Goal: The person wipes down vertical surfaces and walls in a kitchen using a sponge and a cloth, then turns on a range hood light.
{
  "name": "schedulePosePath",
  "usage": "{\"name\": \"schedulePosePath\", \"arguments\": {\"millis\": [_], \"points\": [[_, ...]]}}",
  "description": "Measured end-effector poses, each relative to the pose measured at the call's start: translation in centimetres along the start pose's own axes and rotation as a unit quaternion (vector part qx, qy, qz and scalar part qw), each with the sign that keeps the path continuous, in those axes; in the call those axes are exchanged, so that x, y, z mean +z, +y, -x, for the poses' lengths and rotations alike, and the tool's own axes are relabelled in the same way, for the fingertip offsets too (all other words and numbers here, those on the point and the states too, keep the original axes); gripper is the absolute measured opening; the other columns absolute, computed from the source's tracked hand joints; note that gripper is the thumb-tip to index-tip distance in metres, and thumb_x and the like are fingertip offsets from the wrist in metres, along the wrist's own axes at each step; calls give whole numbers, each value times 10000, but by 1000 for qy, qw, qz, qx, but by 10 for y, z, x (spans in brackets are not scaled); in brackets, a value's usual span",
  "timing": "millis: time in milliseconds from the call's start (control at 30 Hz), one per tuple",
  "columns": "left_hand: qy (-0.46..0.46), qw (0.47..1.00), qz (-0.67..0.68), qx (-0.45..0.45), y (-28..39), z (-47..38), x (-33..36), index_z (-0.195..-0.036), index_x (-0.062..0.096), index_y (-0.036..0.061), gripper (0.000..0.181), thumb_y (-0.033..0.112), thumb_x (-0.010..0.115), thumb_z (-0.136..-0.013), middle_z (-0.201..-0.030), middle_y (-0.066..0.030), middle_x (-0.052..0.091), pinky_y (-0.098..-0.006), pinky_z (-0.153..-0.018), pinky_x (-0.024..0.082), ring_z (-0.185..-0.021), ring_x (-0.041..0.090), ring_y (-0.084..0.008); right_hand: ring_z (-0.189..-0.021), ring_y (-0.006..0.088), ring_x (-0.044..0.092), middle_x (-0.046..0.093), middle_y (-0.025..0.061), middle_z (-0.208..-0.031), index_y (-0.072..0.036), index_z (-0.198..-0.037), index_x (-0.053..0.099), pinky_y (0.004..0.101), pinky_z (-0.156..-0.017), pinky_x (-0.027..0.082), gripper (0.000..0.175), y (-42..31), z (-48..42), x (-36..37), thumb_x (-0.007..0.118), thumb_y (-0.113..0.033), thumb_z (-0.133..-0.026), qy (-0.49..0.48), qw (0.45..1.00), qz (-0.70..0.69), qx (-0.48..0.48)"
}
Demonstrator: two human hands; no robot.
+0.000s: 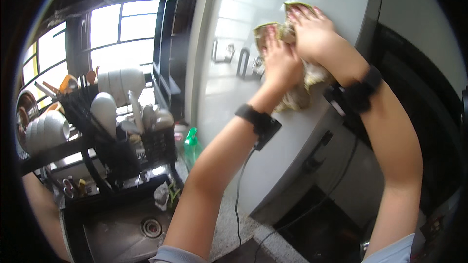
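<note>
A crumpled yellow-brown cloth (298, 96) is spread against a glossy white upright panel (252, 117). My left hand (279, 60) presses one part of it flat with its fingers pointing up. Higher and to the right, my right hand (312, 31) lies over another part, fingers spread on the cloth. Both palms face the panel, and the lower part of the cloth hangs beneath the hands. Each wrist wears a black strap with a small device, and a thin cable hangs from the left one. The panel mirrors a window and other shiny things.
At left a black dish rack (55, 153) holds white bowls (47, 131), plates (120, 84) and utensils over a sink (120, 237). A green spray bottle (192, 146) stands on the speckled counter (226, 223) by the panel. Black appliances and a loose cable are at right.
</note>
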State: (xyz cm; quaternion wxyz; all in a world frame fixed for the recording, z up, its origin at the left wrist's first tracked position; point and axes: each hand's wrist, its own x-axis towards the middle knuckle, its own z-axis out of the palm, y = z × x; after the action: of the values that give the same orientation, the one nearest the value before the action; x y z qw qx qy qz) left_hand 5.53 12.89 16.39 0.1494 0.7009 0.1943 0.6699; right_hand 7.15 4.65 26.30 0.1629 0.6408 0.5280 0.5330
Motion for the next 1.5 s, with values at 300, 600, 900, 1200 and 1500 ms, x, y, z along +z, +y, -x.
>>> {"name": "schedulePosePath", "arguments": {"millis": [300, 600, 900, 1200, 1500], "points": [[-117, 992, -17, -49, -55, 246, -2, -1386, 202, 27, 612, 208, 391, -833, -1435, -260, 94, -526, -1066, 86, -1336, 64, -412, -1340, 211, 205, 231, 93, -1448, -18, -1364, 282, 411, -1109, 38, 531, -145, 175, 71, 332, -225, -878, -126, 982, 26, -140], [-177, 982, -18, -66, -117, 254, -16, -1389, 67, -34, 744, 244, 446, -812, -1451, -240, 19, -477, -1086, 76, -1344, 48, -386, -1361, 192, 125, 181, 91, -1465, -5, -1379, 228, 406, -1107, -2, 586, -183, 178, 79, 342, -247, -857, -219, 961, 17, -166], [-36, 998, 0, 55, -196, 83, -25, -1399, 140, 30, 702, 329, 441, -839, -1456, -191, 113, -413, -1096, 99, -1343, 116, -349, -1372, 164, 18, 24, 19, -1495, -43, -1413, 49, 373, -1099, -42, 596, -190, 38, 71, 276, -254, -904, -173, 984, 36, -7], [39, 989, -61, -131, -296, 197, 1, -1383, 124, -23, 688, 215, 457, -830, -1430, -260, 119, -405, -1098, 97, -1334, 127, -363, -1370, 188, 57, 67, 46, -1491, -29, -1406, 121, 396, -1103, -10, 595, -276, 38, 94, 291, -314, -911, -224, 961, 59, -150], [-147, 980, 48, -125, -139, 286, -10, -1419, 0, 95, 680, 278, 367, -877, -1464, -169, -73, -509, -1070, -51, -1335, -117, -353, -1358, 197, 144, 216, 93, -1453, 21, -1359, 261, 414, -1106, 17, 574, -232, 183, 98, 383, -169, -831, -227, 963, -28, -146]]}}
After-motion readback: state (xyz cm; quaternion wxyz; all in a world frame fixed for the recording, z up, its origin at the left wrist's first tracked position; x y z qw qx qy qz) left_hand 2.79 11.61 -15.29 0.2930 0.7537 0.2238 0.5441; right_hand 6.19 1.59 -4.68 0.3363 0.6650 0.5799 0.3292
